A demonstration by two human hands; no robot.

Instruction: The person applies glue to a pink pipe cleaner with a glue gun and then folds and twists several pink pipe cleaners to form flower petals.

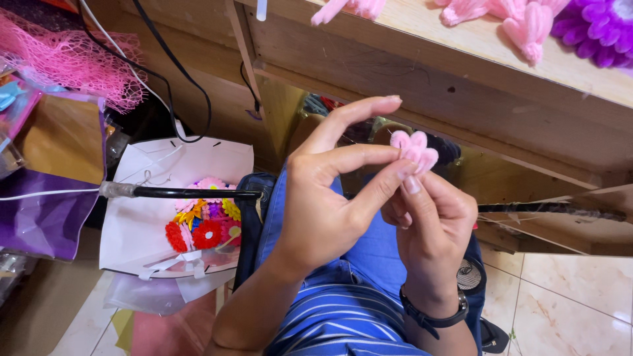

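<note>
Right between our fingertips sits a small pink fuzzy flower piece [414, 150], made of looped chenille petals, held up in front of the wooden table edge [461, 99] and above our lap. Our left hand [330, 198] pinches it from the left with thumb and forefinger closed on its lower part, while the middle finger arches free above it. Our right hand [428, 224] comes up from below, its fingers curled narrow and its fingertips pressed against the base of the same piece, so both hands grip it together. A dark wristwatch [435, 316] wraps the right wrist. Below the hands we see blue trousers [369, 257] and a blue striped shirt [330, 323]. On the tabletop above lie more pink fuzzy pieces [521, 20] and, just beside them at the right edge, a purple fuzzy flower [603, 26], all well apart from what we hold. To the left on the floor stands a white paper bag [132, 224] holding a cluster of small coloured flowers [208, 221] in red, yellow, pink and purple; a black rod [191, 192] lies across the bag's open top. Further left we see a purple bag [46, 217] and, above it, pink netting [66, 59]. Black cables [178, 72] hang down along the wooden frame behind the white bag. Pale floor tiles [573, 303] show at lower right.
</note>
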